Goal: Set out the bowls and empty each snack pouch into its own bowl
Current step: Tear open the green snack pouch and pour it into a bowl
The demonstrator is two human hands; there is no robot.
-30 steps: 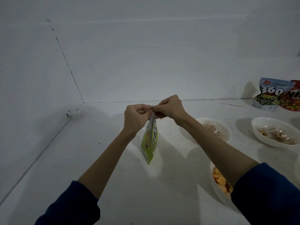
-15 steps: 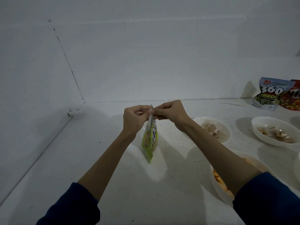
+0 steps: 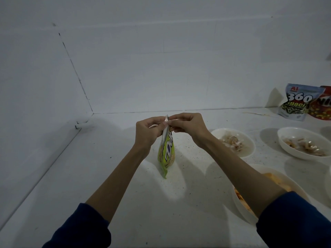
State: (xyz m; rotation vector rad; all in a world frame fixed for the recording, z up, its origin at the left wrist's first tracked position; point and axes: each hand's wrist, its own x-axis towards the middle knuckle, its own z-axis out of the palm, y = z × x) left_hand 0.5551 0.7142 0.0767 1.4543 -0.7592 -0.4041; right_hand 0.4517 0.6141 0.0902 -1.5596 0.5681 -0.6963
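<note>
A small green snack pouch [image 3: 167, 154] hangs edge-on above the white counter, its lower corner near the surface. My left hand [image 3: 149, 133] and my right hand [image 3: 188, 127] both pinch its top seam from either side. To the right stand white bowls: one with pale wrapped snacks [image 3: 248, 151] just beyond my right forearm, a second with similar snacks [image 3: 304, 140] farther right, and a near one with orange pieces [image 3: 240, 204], partly hidden by my right arm.
A grey "360 Kuaci" pouch [image 3: 296, 104] and a red pouch [image 3: 322, 108] lean against the back wall at the far right. White walls meet in a corner at the left. The rim of another bowl [image 3: 329, 183] shows at the right edge.
Both hands have dropped slightly with the green pouch and stay pinched on its top seam. The pouch remains closed as far as I can see.
</note>
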